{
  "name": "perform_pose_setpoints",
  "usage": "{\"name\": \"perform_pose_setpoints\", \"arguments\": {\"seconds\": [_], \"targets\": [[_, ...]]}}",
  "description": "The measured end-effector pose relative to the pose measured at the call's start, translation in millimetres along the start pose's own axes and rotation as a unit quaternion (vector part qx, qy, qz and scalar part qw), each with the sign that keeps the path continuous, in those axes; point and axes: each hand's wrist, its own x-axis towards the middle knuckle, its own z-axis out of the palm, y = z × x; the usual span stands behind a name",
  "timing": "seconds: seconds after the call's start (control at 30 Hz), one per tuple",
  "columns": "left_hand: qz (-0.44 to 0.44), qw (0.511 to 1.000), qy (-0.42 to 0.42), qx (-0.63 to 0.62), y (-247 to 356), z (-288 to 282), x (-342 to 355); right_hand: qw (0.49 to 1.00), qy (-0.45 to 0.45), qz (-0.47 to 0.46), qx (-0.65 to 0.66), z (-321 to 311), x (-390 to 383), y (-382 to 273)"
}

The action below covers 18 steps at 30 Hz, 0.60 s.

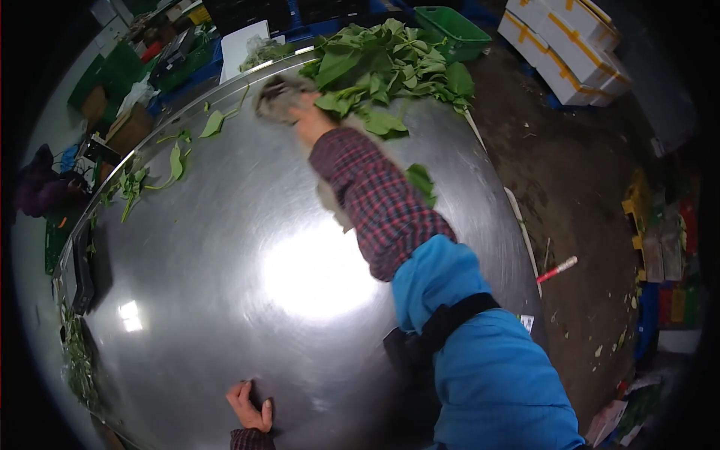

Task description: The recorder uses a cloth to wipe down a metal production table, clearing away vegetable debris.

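Head view: steel table (180, 270), one. Rag (276, 99) — grey, motion-blurred, at table's far side, just left of leaf pile (382, 64). Right hand (307, 116): arm stretched across table, fingers closed on rag, exact grip blurred. Left hand (249, 407): near side of table, fingers loosely bent, thumb spread apart; contact with steel cannot be told. Leaf pile: green, far right corner. Sprigs (133, 184): loose, along left edge. Crate (454, 36): green — beyond pile. Boxes (559, 52): white, orange-taped, stacked on floor side.
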Motion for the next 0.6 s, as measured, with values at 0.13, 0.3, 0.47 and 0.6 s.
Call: {"name": "perform_pose_setpoints", "arguments": {"seconds": [0.13,0.3,0.47,0.6], "targets": [[-0.042,0.997,0.009,0.059,-8.2,-12.3,-26.7,0.981,-0.106,0.155,0.047,-30.8,20.6,43.4],[-0.034,0.999,0.019,0.031,-3.8,6.3,-12.9,0.975,-0.062,0.190,-0.097,-103.5,11.5,162.7],[-0.039,0.999,0.012,0.001,-2.4,5.0,-12.8,0.938,-0.078,0.309,-0.138,-153.8,-30.3,209.3],[-0.016,1.000,0.006,0.001,-2.9,8.3,-8.2,0.885,-0.021,0.464,-0.020,-208.7,-84.3,249.5]]}}
